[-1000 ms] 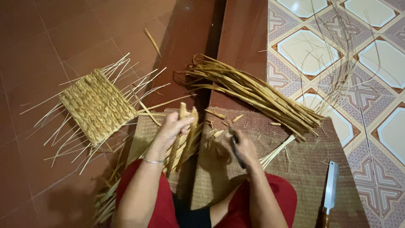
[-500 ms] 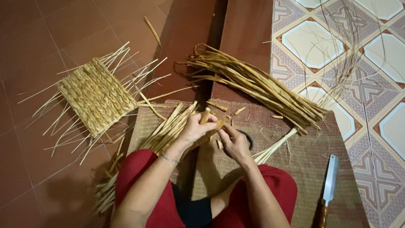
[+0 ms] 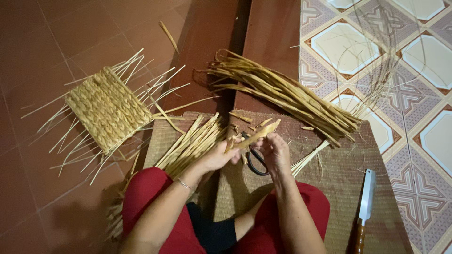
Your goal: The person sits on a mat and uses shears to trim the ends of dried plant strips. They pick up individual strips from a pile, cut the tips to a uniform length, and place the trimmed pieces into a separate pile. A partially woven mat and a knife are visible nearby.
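Across the woven floor mat [image 3: 329, 188] you sit on, the biggest mass is the long bundle of dried strips [image 3: 287, 94] running diagonally from the dark step toward the patterned tiles, and it lies where it lay a second ago. To your left on the red tiles, the half-woven panel [image 3: 107, 109] with its loose spokes sticking out is also unmoved. What has changed is nearer to you: the sheaf of cut strips [image 3: 190, 146] that your left hand was gripping upright a second ago now lies flat across the mat's left edge and over your knee, so you have set it down and gone on to one piece. Your left hand [image 3: 219, 157] has come in toward the centre and now pinches the near end of a single short strip [image 3: 256, 136], which points up and to the right. Your right hand [image 3: 277, 153] is closed on that strip just beside the left, with the dark-handled scissors [image 3: 255, 162] beneath it; I cannot tell whether its fingers are through the loops. Smaller offcuts [image 3: 247, 117] dot the mat ahead of your hands, and the knife [image 3: 365, 204] rests untouched at your right.
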